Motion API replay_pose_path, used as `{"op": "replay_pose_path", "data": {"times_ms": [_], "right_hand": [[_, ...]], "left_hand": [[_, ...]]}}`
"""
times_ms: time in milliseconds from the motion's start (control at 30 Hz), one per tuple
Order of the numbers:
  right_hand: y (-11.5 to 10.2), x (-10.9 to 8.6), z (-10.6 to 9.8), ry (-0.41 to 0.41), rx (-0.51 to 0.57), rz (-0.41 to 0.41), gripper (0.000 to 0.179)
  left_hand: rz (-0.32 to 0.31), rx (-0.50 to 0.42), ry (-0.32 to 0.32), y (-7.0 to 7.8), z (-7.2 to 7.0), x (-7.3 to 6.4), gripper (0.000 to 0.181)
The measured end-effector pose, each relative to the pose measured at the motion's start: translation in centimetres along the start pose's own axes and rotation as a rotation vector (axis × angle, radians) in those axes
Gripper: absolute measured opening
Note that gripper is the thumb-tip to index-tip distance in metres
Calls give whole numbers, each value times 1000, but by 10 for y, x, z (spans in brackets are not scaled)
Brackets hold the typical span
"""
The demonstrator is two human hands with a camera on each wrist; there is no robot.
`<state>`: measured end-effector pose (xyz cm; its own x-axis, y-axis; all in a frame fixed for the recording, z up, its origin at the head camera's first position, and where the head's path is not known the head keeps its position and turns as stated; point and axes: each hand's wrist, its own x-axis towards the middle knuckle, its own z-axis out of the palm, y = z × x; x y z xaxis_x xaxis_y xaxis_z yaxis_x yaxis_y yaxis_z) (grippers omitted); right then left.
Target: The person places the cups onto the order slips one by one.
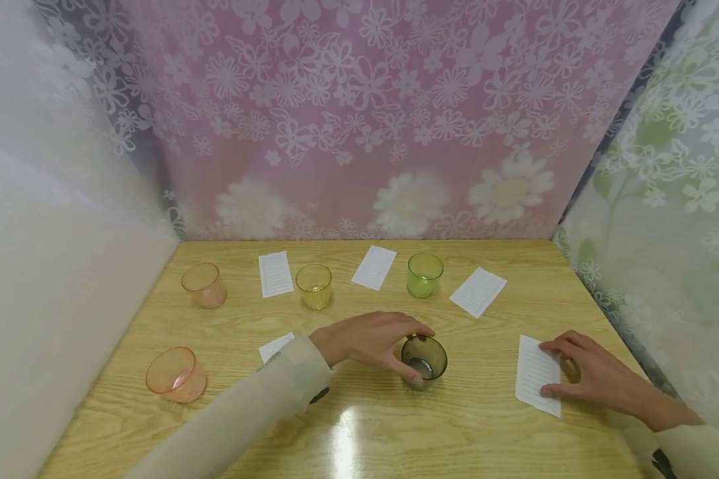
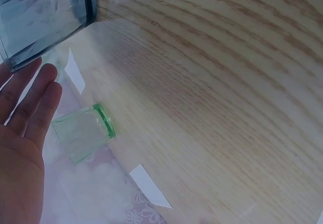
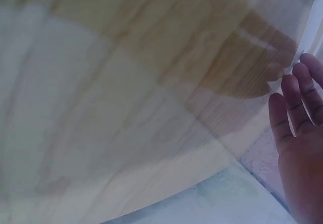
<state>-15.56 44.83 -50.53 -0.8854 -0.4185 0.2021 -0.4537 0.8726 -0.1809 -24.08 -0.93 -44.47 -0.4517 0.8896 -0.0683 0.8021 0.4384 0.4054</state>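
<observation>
My left hand (image 1: 376, 339) has its thumb and fingers around a dark grey glass cup (image 1: 434, 359), thumb on the near side and fingers at the far rim. In the left wrist view the dark cup (image 2: 43, 19) appears large at the top left, beside the fingertips of that hand (image 2: 22, 133). At the right, my right hand (image 1: 596, 376) touches a white lined paper card (image 1: 534, 379), with thumb and fingertips spread along its right side. The right wrist view has this hand (image 3: 303, 128) at the right edge, its fingers extended.
A green cup (image 1: 424, 279), a yellow cup (image 1: 314, 289), an orange cup (image 1: 210, 289) and a pinkish cup (image 1: 186, 382) stand on the wooden table (image 1: 455, 439). More white cards (image 1: 478, 293) lie between them; one card (image 1: 275, 347) is partly covered by my left sleeve. Flowered curtains surround the table.
</observation>
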Motion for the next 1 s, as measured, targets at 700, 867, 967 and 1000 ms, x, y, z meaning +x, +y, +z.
{"op": "replay_pose_path", "data": {"times_ms": [700,867,967,1000], "right_hand": [[-2,-2,-5,-32,7,40,93],[1,-4,-5,-19,-16,8,96],[3,-5,-5,-21,-29,-4,91],[4,-6,-5,-20,-37,-10,90]], "left_hand": [[17,26,17,0,7,1,88],[13,19,23,2,7,2,88],[7,9,26,3,6,2,89],[6,7,26,3,6,3,89]]}}
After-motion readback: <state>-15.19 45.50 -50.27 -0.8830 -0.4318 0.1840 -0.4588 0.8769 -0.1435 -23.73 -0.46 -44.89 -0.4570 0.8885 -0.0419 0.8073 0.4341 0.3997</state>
